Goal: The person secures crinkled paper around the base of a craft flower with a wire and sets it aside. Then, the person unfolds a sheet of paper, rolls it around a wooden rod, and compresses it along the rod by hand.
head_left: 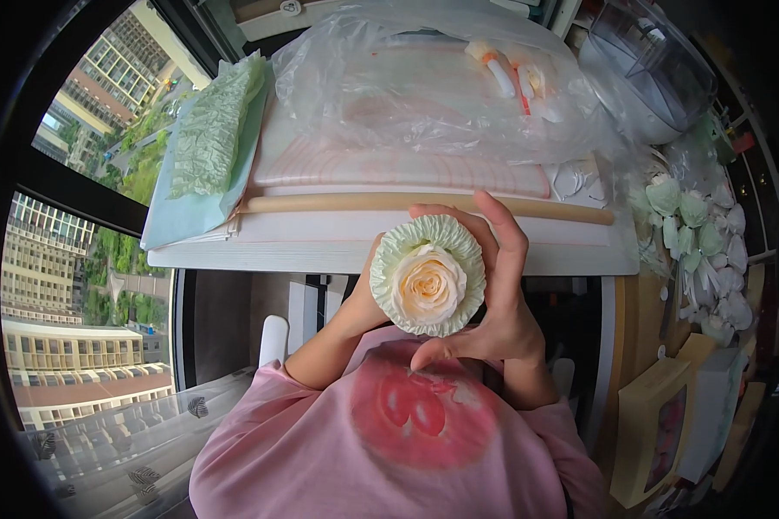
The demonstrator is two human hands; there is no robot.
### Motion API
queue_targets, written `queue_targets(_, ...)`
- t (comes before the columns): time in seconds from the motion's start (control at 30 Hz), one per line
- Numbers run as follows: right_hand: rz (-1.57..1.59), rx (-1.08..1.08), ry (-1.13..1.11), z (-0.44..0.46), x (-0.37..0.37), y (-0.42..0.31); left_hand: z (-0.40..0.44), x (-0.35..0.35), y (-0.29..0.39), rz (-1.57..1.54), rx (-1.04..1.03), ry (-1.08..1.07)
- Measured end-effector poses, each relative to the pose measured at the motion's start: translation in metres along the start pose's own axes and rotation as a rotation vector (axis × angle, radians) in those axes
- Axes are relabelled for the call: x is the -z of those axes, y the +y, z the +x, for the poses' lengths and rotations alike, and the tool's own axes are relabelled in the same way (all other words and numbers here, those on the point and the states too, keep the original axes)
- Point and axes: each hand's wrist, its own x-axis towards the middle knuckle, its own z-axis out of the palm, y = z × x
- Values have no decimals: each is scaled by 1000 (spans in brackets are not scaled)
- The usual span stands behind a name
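A cream rose [428, 287] with a ruffled pale green paper collar [394, 238] faces the camera in front of my chest. Behind and left of the flower is my left hand [376, 277], mostly hidden by the collar, so its fingers do not show clearly. My right hand [504, 298] curves around the flower's right side, with its thumb and fingers spread apart. The stem and whatever lies behind the collar are out of sight.
A wooden rod [424, 204] lies along the front of the white table [320, 258]. Crinkled green paper [215, 130] is at the left, clear plastic [363, 82] at the back. Wrapped green flowers [697, 225] and a window box [653, 432] stand right.
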Motion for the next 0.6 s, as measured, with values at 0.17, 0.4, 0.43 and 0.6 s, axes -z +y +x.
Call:
queue_targets(0.17,-263,-27,-141,-1,14,-3,-2,4,-5,14,-38,11)
queue_targets(0.4,144,-27,88,1,1,-1,-1,5,4,204,-44,-44)
queue_targets(0.43,32,8,-22,2,6,0,-1,5,5,270,-60,-64)
queue_targets(0.6,-246,58,-242,6,19,0,-1,7,5,262,-173,-114)
